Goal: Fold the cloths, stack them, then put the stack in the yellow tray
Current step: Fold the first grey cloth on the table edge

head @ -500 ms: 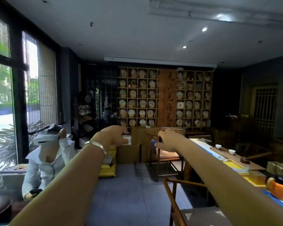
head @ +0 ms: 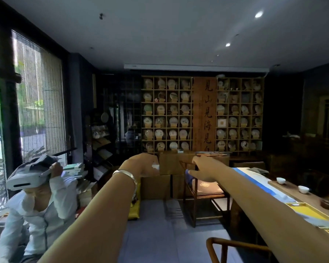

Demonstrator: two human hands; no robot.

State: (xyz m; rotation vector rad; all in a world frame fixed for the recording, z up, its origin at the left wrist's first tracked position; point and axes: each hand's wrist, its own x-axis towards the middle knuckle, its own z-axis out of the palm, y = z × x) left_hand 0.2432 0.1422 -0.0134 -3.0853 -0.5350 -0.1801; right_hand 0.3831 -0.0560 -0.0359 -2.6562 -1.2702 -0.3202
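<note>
1. At far right, on the table (head: 285, 192): yellow tray (head: 308, 213), below the right forearm, well apart from both hands. No cloths discernible.
2. Left hand (head: 142, 165): out front in mid-air, fingers curled under; grip cannot be told. Bracelet (head: 125, 176) on wrist.
3. Right hand (head: 205, 168): out front, fingers loosely spread, holding nothing visible.

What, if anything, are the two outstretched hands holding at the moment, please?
Nothing can be seen in either grip: the left hand and right hand are stretched out in mid-air, fingers loosely curled, with no cloth visible.
</note>
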